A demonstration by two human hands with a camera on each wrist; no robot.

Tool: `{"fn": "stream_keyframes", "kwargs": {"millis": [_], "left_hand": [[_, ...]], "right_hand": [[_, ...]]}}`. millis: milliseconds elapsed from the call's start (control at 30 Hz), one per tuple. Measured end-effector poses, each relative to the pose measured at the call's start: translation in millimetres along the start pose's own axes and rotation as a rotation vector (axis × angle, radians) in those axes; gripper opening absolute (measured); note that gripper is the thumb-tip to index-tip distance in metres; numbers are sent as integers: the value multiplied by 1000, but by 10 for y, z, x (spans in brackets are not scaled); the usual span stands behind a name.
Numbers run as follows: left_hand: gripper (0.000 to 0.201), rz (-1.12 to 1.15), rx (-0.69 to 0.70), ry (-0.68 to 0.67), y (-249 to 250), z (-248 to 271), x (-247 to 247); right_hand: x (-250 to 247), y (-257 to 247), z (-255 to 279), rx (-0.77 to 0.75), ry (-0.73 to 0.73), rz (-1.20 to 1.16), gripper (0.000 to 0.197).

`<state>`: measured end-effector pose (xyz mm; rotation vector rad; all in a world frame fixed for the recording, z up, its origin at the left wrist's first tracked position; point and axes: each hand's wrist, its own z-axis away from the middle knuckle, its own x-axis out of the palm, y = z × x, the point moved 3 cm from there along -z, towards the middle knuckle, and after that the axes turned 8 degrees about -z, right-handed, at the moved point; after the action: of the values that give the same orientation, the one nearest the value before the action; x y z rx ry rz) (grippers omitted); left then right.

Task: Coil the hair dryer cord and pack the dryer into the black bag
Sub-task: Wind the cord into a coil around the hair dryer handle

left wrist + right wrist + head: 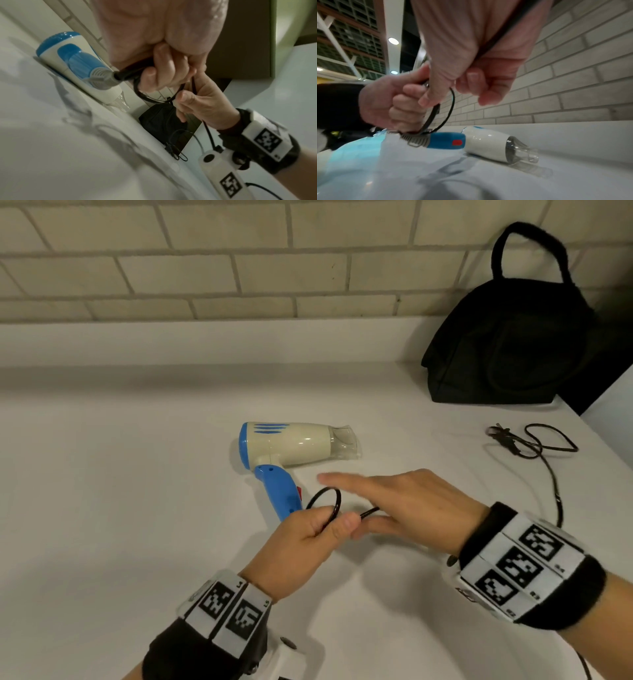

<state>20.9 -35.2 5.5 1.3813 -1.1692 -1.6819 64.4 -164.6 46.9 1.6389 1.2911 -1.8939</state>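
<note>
A cream and blue hair dryer (294,445) lies on its side on the white counter (120,508), nozzle pointing right. Its black cord (337,498) leaves the blue handle (279,493) and forms a small loop. My left hand (308,539) grips that loop just below the handle end. My right hand (400,503) sits right beside it, index finger stretched out, with the cord pinched between thumb and fingers; the right wrist view shows the cord (489,44) running across its palm. The black bag (507,344) stands at the back right.
The rest of the cord trails right along the counter (555,484) to its plug (503,436) in front of the bag. A brick wall (205,268) backs the counter. The counter's right edge (603,433) lies just past the plug.
</note>
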Motion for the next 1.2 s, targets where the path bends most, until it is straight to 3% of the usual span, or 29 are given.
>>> {"fn": "stream_keyframes", "kwargs": {"millis": [133, 267, 367, 467, 567, 700, 833, 967, 1100, 1200], "left_hand": [[42, 128, -77, -101, -3, -1, -61], [47, 402, -152, -76, -62, -25, -170], [33, 603, -213, -38, -124, -35, -211], [31, 656, -244, -10, -148, -43, -212], [46, 633, -269, 1, -112, -55, -224], [41, 554, -310, 27, -34, -43, -275], [56, 441, -351, 89, -40, -47, -241], [52, 440, -365, 128, -21, -53, -177], [52, 543, -405, 132, -27, -61, -156], [53, 617, -423, 158, -68, -54, -142]], "right_hand": [[182, 57, -99, -47, 17, -307, 36], [315, 123, -210, 159, 36, -853, 2], [370, 119, -262, 226, 37, -1082, 19], [396, 109, -312, 234, 36, -1116, 20], [427, 53, -359, 244, -8, -1171, 21], [392, 38, -362, 218, -72, -1205, 19], [338, 25, -358, 229, -133, -1126, 20], [332, -3, -360, 223, -35, -980, 32], [387, 3, -371, 236, 54, -1053, 44], [367, 61, -389, 201, 23, -945, 34]]}}
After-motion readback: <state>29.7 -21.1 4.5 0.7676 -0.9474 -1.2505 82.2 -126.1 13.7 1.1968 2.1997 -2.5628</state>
